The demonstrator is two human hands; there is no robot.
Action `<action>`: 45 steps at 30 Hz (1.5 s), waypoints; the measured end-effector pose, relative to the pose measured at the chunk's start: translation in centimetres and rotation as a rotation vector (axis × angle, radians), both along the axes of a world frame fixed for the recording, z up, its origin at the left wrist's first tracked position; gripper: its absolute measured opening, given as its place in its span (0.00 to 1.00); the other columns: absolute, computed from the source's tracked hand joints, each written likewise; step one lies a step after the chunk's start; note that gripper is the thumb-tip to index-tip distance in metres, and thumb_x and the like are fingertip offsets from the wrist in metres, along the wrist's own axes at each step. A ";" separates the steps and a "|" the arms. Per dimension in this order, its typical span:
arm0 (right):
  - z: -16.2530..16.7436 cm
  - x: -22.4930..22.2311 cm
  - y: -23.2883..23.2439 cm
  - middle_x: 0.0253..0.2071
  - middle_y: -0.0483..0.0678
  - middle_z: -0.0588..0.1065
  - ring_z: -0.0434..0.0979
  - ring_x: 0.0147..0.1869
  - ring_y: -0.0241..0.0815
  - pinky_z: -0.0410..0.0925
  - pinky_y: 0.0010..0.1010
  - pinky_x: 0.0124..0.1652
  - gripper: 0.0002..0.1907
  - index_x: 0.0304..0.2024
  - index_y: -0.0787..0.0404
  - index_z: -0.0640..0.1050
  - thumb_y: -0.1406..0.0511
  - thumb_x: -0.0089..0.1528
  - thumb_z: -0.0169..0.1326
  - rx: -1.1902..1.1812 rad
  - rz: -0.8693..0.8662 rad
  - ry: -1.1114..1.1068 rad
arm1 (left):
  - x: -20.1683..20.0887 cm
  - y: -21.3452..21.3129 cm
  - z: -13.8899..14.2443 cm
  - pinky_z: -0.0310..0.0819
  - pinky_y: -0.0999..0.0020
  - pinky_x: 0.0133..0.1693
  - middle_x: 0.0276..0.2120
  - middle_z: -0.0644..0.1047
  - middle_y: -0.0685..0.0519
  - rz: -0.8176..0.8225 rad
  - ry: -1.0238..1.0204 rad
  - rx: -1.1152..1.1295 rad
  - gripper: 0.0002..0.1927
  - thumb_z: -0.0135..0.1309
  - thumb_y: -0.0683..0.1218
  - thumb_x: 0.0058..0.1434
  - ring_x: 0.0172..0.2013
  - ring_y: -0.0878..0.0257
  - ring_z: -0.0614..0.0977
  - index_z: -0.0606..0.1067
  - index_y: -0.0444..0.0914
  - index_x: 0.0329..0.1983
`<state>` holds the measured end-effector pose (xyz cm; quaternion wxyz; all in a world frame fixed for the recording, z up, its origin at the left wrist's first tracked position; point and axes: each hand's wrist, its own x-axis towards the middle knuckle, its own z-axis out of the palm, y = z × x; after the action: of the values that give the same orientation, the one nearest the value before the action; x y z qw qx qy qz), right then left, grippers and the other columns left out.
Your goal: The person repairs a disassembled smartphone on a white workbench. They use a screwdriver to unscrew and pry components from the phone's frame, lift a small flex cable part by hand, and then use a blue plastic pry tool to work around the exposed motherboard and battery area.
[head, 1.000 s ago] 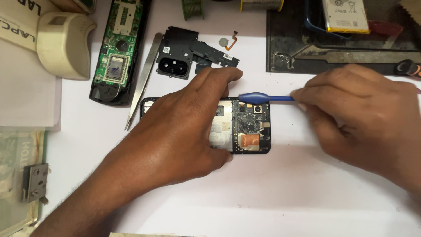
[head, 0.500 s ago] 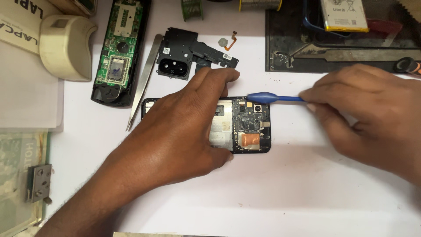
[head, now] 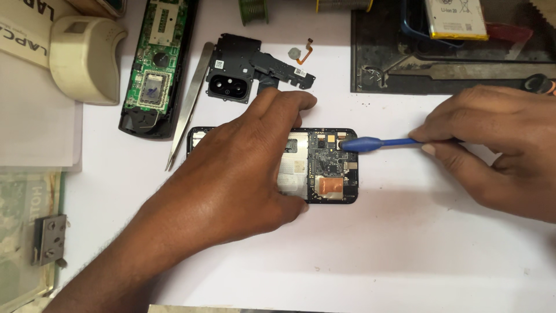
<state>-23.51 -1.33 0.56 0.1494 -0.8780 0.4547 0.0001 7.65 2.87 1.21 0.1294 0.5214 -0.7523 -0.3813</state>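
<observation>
At 11 o'clock lie a green circuit board (head: 155,69), metal tweezers (head: 188,104) and a black camera cover (head: 243,72); at 1 o'clock, a dark mat (head: 405,64) with a battery (head: 454,17).
</observation>
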 end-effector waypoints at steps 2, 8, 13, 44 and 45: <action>0.1 -0.1 0.0 0.35 0.51 0.82 0.86 0.36 0.41 0.75 0.32 0.33 0.08 0.38 0.60 0.85 0.67 0.57 0.63 0.029 -0.001 0.010 | 0.0 0.0 -0.1 0.74 0.50 0.52 0.57 0.71 0.42 0.000 0.000 -0.013 0.53 0.68 0.44 0.37 0.57 0.45 0.79 0.60 0.36 0.69; 0.6 0.3 0.2 0.36 0.48 0.82 0.82 0.35 0.39 0.73 0.31 0.27 0.10 0.42 0.57 0.85 0.65 0.58 0.62 0.102 -0.055 0.032 | 0.0 0.0 -0.2 0.74 0.52 0.54 0.57 0.71 0.40 0.030 0.004 -0.077 0.53 0.71 0.46 0.37 0.56 0.45 0.78 0.60 0.35 0.69; 0.8 0.3 0.0 0.36 0.45 0.82 0.81 0.40 0.37 0.72 0.27 0.26 0.10 0.42 0.56 0.85 0.65 0.56 0.62 0.127 0.008 0.000 | -0.1 -0.3 -0.3 0.74 0.51 0.54 0.56 0.72 0.41 0.069 -0.008 -0.092 0.53 0.72 0.46 0.36 0.56 0.46 0.78 0.61 0.36 0.67; -0.6 -0.6 0.7 0.37 0.47 0.82 0.83 0.37 0.38 0.75 0.27 0.34 0.08 0.38 0.58 0.85 0.69 0.55 0.61 0.114 0.103 -0.036 | 0.0 -0.2 -0.5 0.78 0.53 0.47 0.52 0.72 0.46 0.055 -0.011 -0.113 0.44 0.71 0.44 0.35 0.47 0.50 0.82 0.71 0.33 0.60; -0.5 -0.5 0.7 0.37 0.48 0.82 0.83 0.37 0.38 0.75 0.27 0.34 0.08 0.38 0.58 0.85 0.69 0.55 0.61 0.117 0.103 -0.018 | 0.0 -0.2 -0.5 0.78 0.54 0.47 0.52 0.72 0.46 0.053 -0.011 -0.117 0.44 0.71 0.44 0.35 0.47 0.50 0.82 0.71 0.33 0.60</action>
<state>-24.05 -0.60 0.03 0.2044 -0.8900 0.4066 0.0263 7.63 2.71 0.71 0.1658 0.5349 -0.7597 -0.3305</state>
